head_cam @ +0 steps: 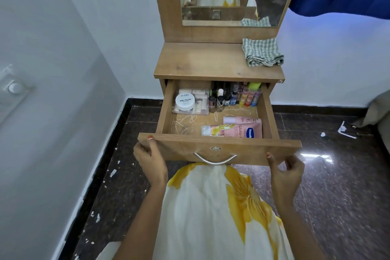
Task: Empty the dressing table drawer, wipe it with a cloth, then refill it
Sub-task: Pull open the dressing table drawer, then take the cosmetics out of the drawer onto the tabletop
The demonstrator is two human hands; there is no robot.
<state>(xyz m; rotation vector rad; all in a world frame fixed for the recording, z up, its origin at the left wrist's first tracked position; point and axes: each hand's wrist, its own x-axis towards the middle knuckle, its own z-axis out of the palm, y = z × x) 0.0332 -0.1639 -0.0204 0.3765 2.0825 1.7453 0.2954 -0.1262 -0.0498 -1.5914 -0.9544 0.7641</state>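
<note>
Hands [150,159] [285,172] grip drawer front [219,149]; inside, "zudio NAIL POLISH" tub [185,101], Vaseline tube [242,126].

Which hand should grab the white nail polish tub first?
Probably the left hand: it grips the drawer front's left end, same side as the nail polish tub. The right hand would cross over.

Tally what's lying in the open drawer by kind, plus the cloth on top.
Pink lotion tubes: 2
White round nail polish tub: 1
Clear plastic box under the tub: 1
Small bottles and sticks at the drawer's back: too crowded to count exactly
Checked cloth on the tabletop: 1
Total countable: 5
</note>
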